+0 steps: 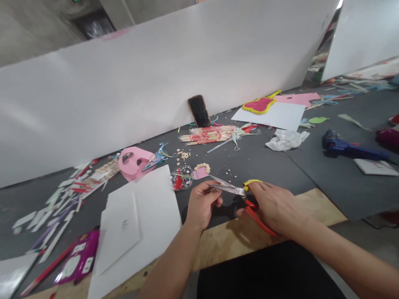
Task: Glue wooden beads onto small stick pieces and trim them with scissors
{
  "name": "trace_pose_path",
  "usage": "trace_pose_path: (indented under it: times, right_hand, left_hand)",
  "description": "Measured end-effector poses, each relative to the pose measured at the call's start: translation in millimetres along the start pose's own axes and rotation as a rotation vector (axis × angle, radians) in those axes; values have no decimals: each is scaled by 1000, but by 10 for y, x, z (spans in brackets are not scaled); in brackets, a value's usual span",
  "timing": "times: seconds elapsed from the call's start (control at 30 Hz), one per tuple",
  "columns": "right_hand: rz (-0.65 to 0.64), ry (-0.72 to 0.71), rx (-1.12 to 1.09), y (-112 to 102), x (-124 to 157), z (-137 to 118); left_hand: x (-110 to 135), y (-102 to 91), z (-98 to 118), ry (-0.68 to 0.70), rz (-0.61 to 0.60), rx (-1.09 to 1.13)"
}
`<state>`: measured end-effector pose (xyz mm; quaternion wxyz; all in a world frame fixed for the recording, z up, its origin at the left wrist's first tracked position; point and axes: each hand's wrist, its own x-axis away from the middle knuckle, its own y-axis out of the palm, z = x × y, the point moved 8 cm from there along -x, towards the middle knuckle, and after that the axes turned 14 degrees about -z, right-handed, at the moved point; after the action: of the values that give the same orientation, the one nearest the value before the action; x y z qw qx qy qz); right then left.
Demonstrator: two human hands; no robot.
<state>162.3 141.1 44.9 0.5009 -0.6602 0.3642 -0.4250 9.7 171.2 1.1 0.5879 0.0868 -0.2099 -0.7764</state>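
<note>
My right hand (pixel 276 205) is closed on a pair of scissors (pixel 232 188), one handle red and the other yellow. The blades point left and lie partly open, reaching to my left hand (pixel 201 203). Thumb and fingers of that hand are pinched together by the blades; whatever they hold is too small to make out. Just beyond it lie a small pink card (pixel 200 173) with an arc of pale beads (pixel 206 166) at its edge, and a round clear case (pixel 182 178) of mixed beads. Loose pale beads (pixel 184 155) are scattered behind the case.
White boards (pixel 149 199) lie to the left, beside a magenta pack (pixel 79 255). A phone (pixel 199 111) leans on the white partition (pixel 156 83), behind wrapped sticks (pixel 208 135). Crumpled tissue (pixel 286 140) and a blue glue gun (pixel 352 147) are on the right.
</note>
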Motion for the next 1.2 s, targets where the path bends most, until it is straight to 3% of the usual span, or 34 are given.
trace_pose_path:
  times: [0.53,0.77,1.2]
  right_hand:
    - [-89,65,-14,4,18,25]
    - [-41,37,13,-4,11,26]
    - [-86,44,54,-16,45,6]
  left_hand:
    - [3,14,-9,14,-47,-103]
    - [-6,4,34,88,-65,-85]
    - [4,36,-37,23,-115,-96]
